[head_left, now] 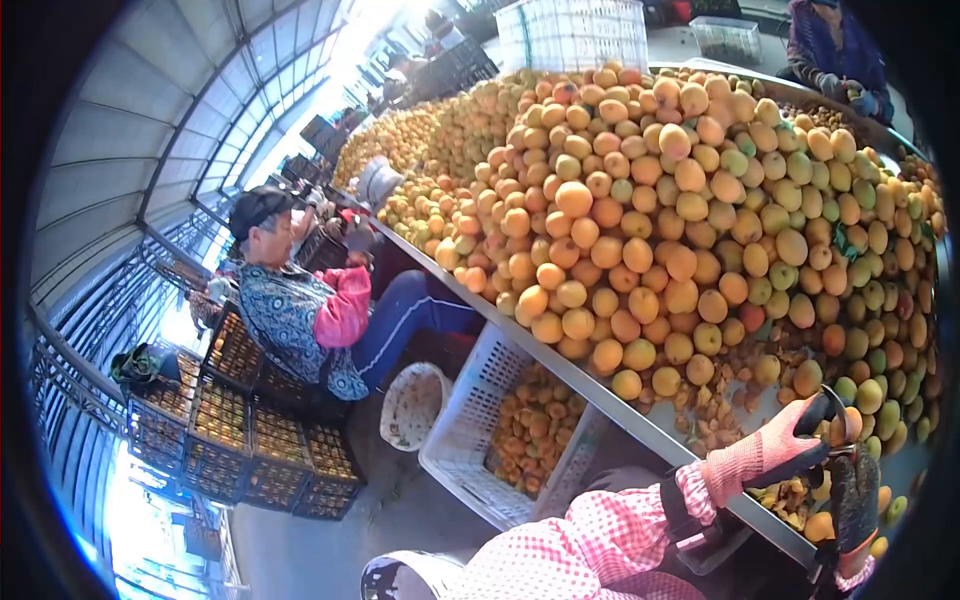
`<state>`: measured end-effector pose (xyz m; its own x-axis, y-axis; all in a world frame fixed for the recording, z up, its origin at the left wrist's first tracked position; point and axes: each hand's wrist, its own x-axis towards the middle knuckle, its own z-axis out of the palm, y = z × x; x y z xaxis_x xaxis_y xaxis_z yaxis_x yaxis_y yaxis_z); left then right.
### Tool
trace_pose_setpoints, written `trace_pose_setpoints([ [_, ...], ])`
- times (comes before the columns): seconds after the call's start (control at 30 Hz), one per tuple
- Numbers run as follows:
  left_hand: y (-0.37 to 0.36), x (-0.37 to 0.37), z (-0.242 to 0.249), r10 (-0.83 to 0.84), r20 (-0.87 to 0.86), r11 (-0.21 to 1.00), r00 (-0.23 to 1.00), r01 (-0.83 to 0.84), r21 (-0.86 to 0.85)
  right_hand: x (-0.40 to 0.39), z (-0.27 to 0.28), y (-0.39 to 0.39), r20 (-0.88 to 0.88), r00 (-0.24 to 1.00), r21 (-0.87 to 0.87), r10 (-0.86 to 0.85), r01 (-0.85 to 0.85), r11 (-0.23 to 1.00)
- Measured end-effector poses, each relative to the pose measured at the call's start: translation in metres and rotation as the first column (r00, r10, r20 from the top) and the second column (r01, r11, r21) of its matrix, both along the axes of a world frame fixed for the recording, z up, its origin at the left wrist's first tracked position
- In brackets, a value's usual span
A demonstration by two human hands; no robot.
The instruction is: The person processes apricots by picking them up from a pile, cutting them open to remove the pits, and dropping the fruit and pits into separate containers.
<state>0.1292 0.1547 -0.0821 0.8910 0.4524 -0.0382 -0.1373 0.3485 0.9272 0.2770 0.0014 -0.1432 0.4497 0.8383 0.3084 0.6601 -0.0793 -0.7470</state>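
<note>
Left hand pinching rounded, smooth, yellow-orange fruit; right hand just below, grip unclear.

1 head-worn view looks forward and down, near the hands.

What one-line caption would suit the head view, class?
Gloved left hand and right hand close together at a table heaped with orange and green fruit, a co-worker seated nearby.
</note>
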Motion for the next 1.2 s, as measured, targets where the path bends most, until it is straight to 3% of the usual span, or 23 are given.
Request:
trace_pose_setpoints([
  [0.07, 0.004, 0.014, -0.024, 0.039, 0.049, 0.991, 0.998, -0.045, 0.124, 0.019, -0.002, -0.028, 0.127, 0.979, 0.034, -0.161, 0.158, 0.987],
  [0.1, 0.015, -0.001, -0.003, -0.093, -0.038, 0.995, 0.995, 0.091, -0.045, 0.013, 0.030, -0.031, 0.167, 0.964, -0.022, -0.206, 0.212, 0.977],
  [0.17, 0.017, -0.014, 0.043, 0.117, -0.124, 0.971, 0.985, -0.140, -0.196, 0.005, 0.083, -0.004, 0.001, 0.998, -0.237, -0.063, 0.062, 0.969],
  [0.2, 0.021, -0.024, 0.044, 0.147, -0.412, 0.976, 0.899, -0.199, -0.088, 0.007, 0.088, -0.006, -0.253, 0.947, -0.165, -0.199, 0.160, 0.973],
  [0.23, 0.023, -0.024, 0.034, 0.151, -0.350, 0.976, 0.924, -0.197, -0.098, 0.002, 0.103, -0.003, -0.274, 0.941, -0.195, -0.197, 0.146, 0.970],
  [0.3, 0.013, -0.015, 0.036, 0.065, -0.143, 0.971, 0.988, -0.096, -0.219, -0.029, 0.094, 0.017, -0.409, 0.912, 0.244, -0.028, 0.139, 0.960],
  [0.33, 0.009, -0.011, 0.037, 0.010, -0.086, 0.984, 0.996, -0.025, -0.175, -0.032, 0.113, 0.023, -0.189, 0.981, 0.050, -0.045, 0.055, 0.997],
  [0.37, 0.007, -0.009, 0.039, -0.040, -0.038, 0.992, 0.998, 0.035, -0.119, -0.037, 0.112, 0.026, -0.561, 0.827, -0.010, -0.028, 0.027, 1.000],
  [0.4, 0.005, -0.010, 0.041, -0.076, 0.004, 0.996, 0.997, 0.076, -0.055, -0.037, 0.092, 0.036, -0.341, 0.940, 0.281, 0.029, 0.073, 0.957],
  [0.53, -0.014, -0.003, 0.048, 0.021, -0.072, 0.962, 0.997, 0.000, 0.273, -0.027, 0.084, 0.028, -0.464, 0.886, 0.175, -0.005, 0.097, 0.980],
  [0.6, -0.005, -0.003, 0.038, -0.095, -0.167, 0.982, 0.981, 0.120, 0.146, -0.028, 0.083, 0.029, -0.599, 0.800, 0.185, 0.030, 0.102, 0.977],
  [0.63, -0.005, 0.000, 0.037, -0.055, -0.150, 0.998, 0.987, 0.056, 0.002, -0.030, 0.086, 0.031, -0.445, 0.895, 0.182, 0.031, 0.057, 0.982],
  [0.67, -0.010, 0.005, 0.032, 0.131, -0.151, 0.924, 0.980, -0.066, 0.377, -0.033, 0.088, 0.033, -0.281, 0.959, 0.173, 0.035, 0.015, 0.985],
  [0.73, -0.012, 0.010, 0.023, 0.253, -0.140, 0.918, 0.957, -0.192, 0.348, -0.030, 0.091, 0.039, -0.159, 0.985, 0.146, -0.071, 0.095, 0.985],
  [0.77, -0.016, 0.013, 0.025, 0.295, -0.133, 0.955, 0.946, -0.295, 0.022, -0.026, 0.089, 0.043, -0.188, 0.974, 0.256, -0.123, 0.169, 0.952],
  [0.8, -0.011, 0.002, 0.007, 0.254, -0.048, 0.966, 0.966, -0.251, 0.056, -0.023, 0.088, 0.045, -0.221, 0.961, 0.359, -0.167, 0.240, 0.902],
  [0.87, -0.011, 0.006, -0.007, 0.245, 0.251, 0.852, 0.936, -0.331, 0.404, -0.015, 0.113, 0.019, -0.767, 0.639, 0.201, -0.057, 0.323, 0.925],
  [0.9, 0.000, -0.004, -0.015, 0.336, 0.157, 0.588, 0.929, -0.337, 0.735, -0.016, 0.124, 0.013, -0.752, 0.658, 0.246, -0.044, 0.342, 0.907],
  [1.0, 0.002, -0.009, -0.019, 0.361, -0.073, 0.740, 0.930, -0.238, 0.629, -0.027, 0.130, -0.002, -0.693, 0.720, 0.298, -0.049, 0.347, 0.889],
  [1.07, -0.012, 0.003, 0.002, 0.414, 0.021, 0.657, 0.910, -0.314, 0.685, -0.033, 0.130, -0.011, -0.647, 0.759, 0.305, -0.074, 0.346, 0.887],
  [1.13, -0.016, 0.009, 0.005, 0.369, 0.130, 0.813, 0.920, -0.387, 0.435, -0.032, 0.130, -0.022, -0.428, 0.896, 0.260, -0.119, 0.248, 0.933],
  [1.17, -0.019, 0.008, 0.015, 0.353, -0.016, 0.920, 0.935, -0.344, 0.187, -0.016, 0.127, -0.024, -0.027, 0.998, 0.286, 0.050, -0.040, 0.957],
  [1.2, -0.020, 0.011, 0.014, 0.350, -0.014, 0.922, 0.937, -0.341, 0.184, -0.019, 0.125, -0.024, -0.025, 0.999, 0.283, 0.047, -0.038, 0.958],
])
